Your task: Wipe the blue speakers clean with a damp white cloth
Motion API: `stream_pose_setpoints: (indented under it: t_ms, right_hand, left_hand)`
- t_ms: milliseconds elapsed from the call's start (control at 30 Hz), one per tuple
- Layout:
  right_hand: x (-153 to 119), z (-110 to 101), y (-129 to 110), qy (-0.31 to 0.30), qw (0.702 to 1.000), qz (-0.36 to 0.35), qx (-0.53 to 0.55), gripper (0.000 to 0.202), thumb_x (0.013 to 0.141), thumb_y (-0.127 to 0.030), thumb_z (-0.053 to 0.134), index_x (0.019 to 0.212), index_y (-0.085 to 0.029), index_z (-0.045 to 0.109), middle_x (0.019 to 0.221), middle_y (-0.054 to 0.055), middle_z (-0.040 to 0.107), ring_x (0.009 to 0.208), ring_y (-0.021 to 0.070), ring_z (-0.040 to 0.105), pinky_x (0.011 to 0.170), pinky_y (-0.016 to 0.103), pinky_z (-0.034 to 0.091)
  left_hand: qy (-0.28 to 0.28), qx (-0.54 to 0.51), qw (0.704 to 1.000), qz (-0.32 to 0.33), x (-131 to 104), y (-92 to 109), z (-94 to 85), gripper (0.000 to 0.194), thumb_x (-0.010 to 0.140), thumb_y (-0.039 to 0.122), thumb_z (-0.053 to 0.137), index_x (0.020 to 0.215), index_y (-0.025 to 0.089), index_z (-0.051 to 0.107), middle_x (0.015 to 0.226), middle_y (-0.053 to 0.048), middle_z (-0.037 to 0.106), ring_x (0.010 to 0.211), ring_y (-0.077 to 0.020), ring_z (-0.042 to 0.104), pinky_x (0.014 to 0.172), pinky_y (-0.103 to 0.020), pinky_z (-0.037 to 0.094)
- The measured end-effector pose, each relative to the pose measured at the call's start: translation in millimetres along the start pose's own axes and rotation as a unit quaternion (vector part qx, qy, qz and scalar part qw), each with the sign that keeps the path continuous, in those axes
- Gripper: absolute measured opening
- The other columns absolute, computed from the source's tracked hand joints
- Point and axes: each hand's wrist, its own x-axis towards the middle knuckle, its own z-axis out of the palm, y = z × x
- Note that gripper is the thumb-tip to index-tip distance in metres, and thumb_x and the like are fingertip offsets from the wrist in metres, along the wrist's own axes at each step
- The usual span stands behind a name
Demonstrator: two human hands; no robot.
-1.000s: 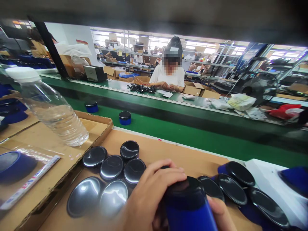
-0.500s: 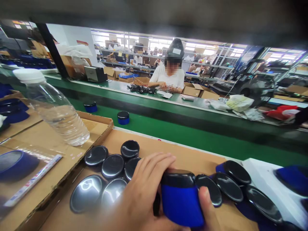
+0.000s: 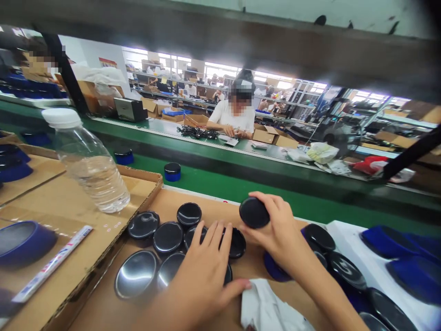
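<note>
My right hand [image 3: 279, 225] is raised over the cardboard and pinches a round black lid [image 3: 254, 213] by its edge, flat face toward me. My left hand [image 3: 206, 262] has its fingers spread over the group of black lids [image 3: 168, 238] to the left; a black lid [image 3: 237, 242] lies at its fingertips. Whether the fingers touch these lids is hard to tell. Beneath my right wrist, a blue jar [image 3: 274, 269] is partly hidden. A crumpled white cloth [image 3: 267, 305] lies between my forearms, near my left thumb.
A water bottle [image 3: 98, 177] and a marker-like white tube [image 3: 53, 264] rest on a cardboard tray [image 3: 113, 230] at left. Black-topped blue jars [image 3: 346, 270] stand at right beside more blue jars [image 3: 389, 241] on white foam. Across the green belt [image 3: 213, 186] sits a co-worker [image 3: 234, 112].
The blue jar with its black top has left the grip of my hands. My right hand now holds a black lid higher up, and my left has opened over the lids. The white cloth shows.
</note>
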Motion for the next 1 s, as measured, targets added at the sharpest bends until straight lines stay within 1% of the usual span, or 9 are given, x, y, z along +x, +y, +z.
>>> stream_pose_setpoints:
  t_ms: [67,200,333,467,633,733,833,933,1000]
  right_hand:
    - [34,4,11,-0.045,0.998,0.031,-0.034,0.053,0.084,-0.027,0.070,0.131,-0.018,0.048,0.123,0.010,0.054,0.114,0.0273,0.054,0.096,0.047,0.048]
    - [90,24,32,-0.135,0.980,0.109,-0.095,0.034,0.093,-0.032,0.061,0.123,-0.017,0.056,0.119,0.008,0.061,0.098,0.0207,0.064,0.083,0.041,0.056]
    - [101,28,27,-0.164,0.961,0.158,-0.159,0.040,0.093,-0.034,0.062,0.128,-0.018,0.053,0.128,0.010,0.057,0.107,0.0236,0.062,0.088,0.045,0.054]
    - [68,-8,-2,-0.229,0.934,0.149,-0.229,0.039,0.092,-0.039,0.061,0.125,-0.018,0.056,0.131,0.010,0.056,0.115,0.0256,0.058,0.096,0.049,0.049]
    - [-4,-44,-21,-0.309,0.881,0.200,-0.299,0.031,0.088,-0.038,0.066,0.104,-0.012,0.067,0.104,0.011,0.071,0.099,0.0248,0.068,0.090,0.046,0.052]
    - [-43,-34,-14,-0.269,0.903,0.172,-0.287,0.038,0.089,-0.030,0.062,0.115,-0.003,0.066,0.117,0.024,0.067,0.113,0.0382,0.062,0.102,0.058,0.041]
    - [-64,-16,-5,-0.219,0.934,0.133,-0.247,0.062,0.077,-0.024,0.072,0.132,0.000,0.057,0.131,0.033,0.055,0.126,0.0469,0.050,0.109,0.067,0.028]
    - [-68,-8,4,-0.165,0.965,0.096,-0.182,0.060,0.067,-0.011,0.073,0.126,-0.004,0.062,0.120,0.027,0.065,0.118,0.0447,0.057,0.109,0.067,0.029]
    - [-65,-14,9,-0.120,0.981,0.073,-0.133,0.053,0.071,-0.019,0.071,0.123,-0.010,0.064,0.116,0.018,0.069,0.112,0.0384,0.062,0.107,0.061,0.037]
  left_hand:
    - [0.008,0.004,1.000,0.001,0,1,-2.0,0.084,0.088,0.062,0.049,0.145,0.002,0.035,0.152,-0.027,0.032,0.143,-0.0401,0.030,0.113,-0.069,0.021]
    - [0.021,0.010,1.000,0.011,0,1,-5.9,0.085,0.086,0.059,0.055,0.144,0.000,0.036,0.149,-0.029,0.038,0.140,-0.0411,0.036,0.111,-0.070,0.025]
    - [0.029,0.016,0.999,0.012,-1,1,-6.5,0.083,0.087,0.058,0.055,0.144,0.000,0.036,0.148,-0.027,0.041,0.139,-0.0400,0.039,0.112,-0.068,0.027]
    - [0.030,0.020,0.999,0.010,-1,2,-4.9,0.083,0.087,0.057,0.055,0.144,-0.001,0.037,0.148,-0.029,0.040,0.139,-0.0417,0.037,0.111,-0.069,0.026]
    - [0.019,0.018,1.000,0.004,-1,3,-3.6,0.083,0.087,0.056,0.056,0.144,-0.002,0.036,0.148,-0.029,0.040,0.139,-0.0418,0.038,0.112,-0.069,0.025]
    - [0.017,0.017,1.000,-0.001,0,4,-3.1,0.082,0.088,0.056,0.055,0.145,0.000,0.036,0.149,-0.028,0.039,0.139,-0.0408,0.037,0.113,-0.068,0.024]
    - [0.022,0.017,1.000,0.002,2,4,-2.8,0.081,0.089,0.056,0.053,0.145,0.000,0.035,0.149,-0.027,0.040,0.139,-0.0405,0.038,0.113,-0.068,0.024]
    - [0.029,0.017,0.999,0.008,2,3,-2.7,0.081,0.089,0.056,0.053,0.144,0.000,0.035,0.148,-0.027,0.041,0.138,-0.0407,0.040,0.111,-0.069,0.026]
    - [0.033,0.012,0.999,0.009,1,2,-2.8,0.079,0.089,0.056,0.052,0.144,0.001,0.036,0.148,-0.026,0.041,0.138,-0.0402,0.040,0.112,-0.069,0.026]
